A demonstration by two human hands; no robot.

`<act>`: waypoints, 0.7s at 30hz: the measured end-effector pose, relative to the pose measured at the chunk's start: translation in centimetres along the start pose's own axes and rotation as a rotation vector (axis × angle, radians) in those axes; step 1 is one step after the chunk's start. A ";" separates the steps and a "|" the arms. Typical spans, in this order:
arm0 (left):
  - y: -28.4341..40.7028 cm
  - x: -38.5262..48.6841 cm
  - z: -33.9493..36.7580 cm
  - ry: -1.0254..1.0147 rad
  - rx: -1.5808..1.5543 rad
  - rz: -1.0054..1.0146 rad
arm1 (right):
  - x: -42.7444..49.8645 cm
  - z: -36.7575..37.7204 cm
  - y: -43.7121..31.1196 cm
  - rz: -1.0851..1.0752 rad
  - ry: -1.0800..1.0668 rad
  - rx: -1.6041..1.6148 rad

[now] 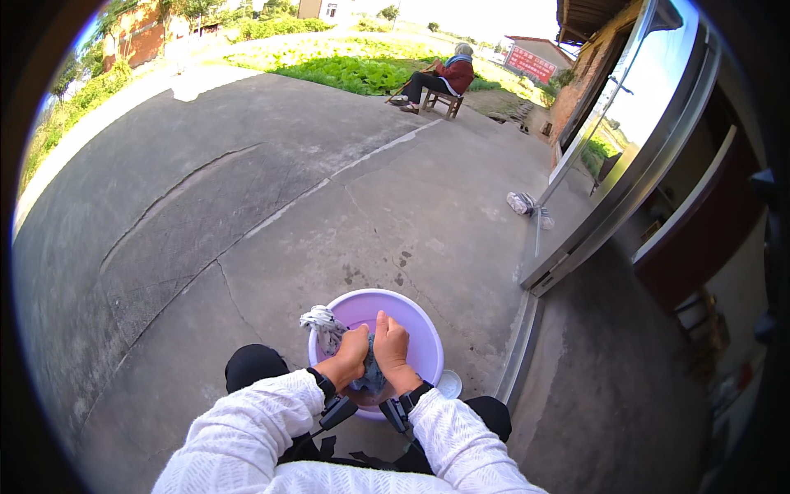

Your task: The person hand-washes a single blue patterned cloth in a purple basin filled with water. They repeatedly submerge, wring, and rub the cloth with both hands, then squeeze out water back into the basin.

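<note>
A lilac plastic basin stands on the concrete between my knees. My left hand and my right hand are held close together above it, both closed on a grey-blue wet cloth. The cloth hangs down between my hands into the basin, and its lower end meets what looks like murky water. Over the basin's left rim lies a twisted white patterned cloth, apart from my hands. Black bands with small devices circle both my wrists.
A small white bowl-like dish sits right of the basin. Further right runs a metal door track under a glass door. A bundled cloth lies by the glass. Far ahead a person sits on a wooden stool.
</note>
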State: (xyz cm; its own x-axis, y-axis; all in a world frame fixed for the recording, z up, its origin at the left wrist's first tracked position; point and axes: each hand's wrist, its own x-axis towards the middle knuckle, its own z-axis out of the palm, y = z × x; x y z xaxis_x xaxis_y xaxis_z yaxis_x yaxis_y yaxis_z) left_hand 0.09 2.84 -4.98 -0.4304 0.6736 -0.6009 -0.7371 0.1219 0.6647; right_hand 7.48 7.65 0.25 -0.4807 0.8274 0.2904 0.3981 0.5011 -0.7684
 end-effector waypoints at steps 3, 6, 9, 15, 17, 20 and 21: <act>1.1 0.5 -1.2 -0.095 0.027 0.093 | -1.9 0.9 -1.5 -0.387 -0.072 0.067; 1.6 -1.3 0.2 -0.063 0.065 -0.003 | -0.5 0.8 0.2 -0.098 0.050 0.019; 3.6 -4.2 2.1 -0.238 0.062 -0.104 | 2.3 -0.5 4.5 0.293 -0.219 0.342; 9.6 -5.2 -1.3 -0.313 -0.109 -0.111 | 1.3 -4.5 6.3 0.616 -0.494 0.831; 9.7 -4.9 -2.5 -0.346 -0.015 -0.016 | 1.4 -5.9 5.1 0.632 -0.477 0.881; 9.1 -5.1 -3.2 -0.330 0.159 0.017 | 1.8 -7.7 3.8 0.649 -0.448 1.031; 9.0 -5.3 -3.1 -0.391 0.185 0.011 | 1.9 -7.8 3.5 0.631 -0.443 1.089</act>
State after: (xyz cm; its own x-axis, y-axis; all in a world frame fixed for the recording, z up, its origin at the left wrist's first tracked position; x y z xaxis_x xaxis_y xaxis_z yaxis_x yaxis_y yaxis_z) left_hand -5.89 -1.90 2.79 -0.1819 0.8969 -0.4031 -0.6124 0.2175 0.7600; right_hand 14.09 12.96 2.56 -0.7406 0.5853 -0.3302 -0.0781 -0.5630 -0.8228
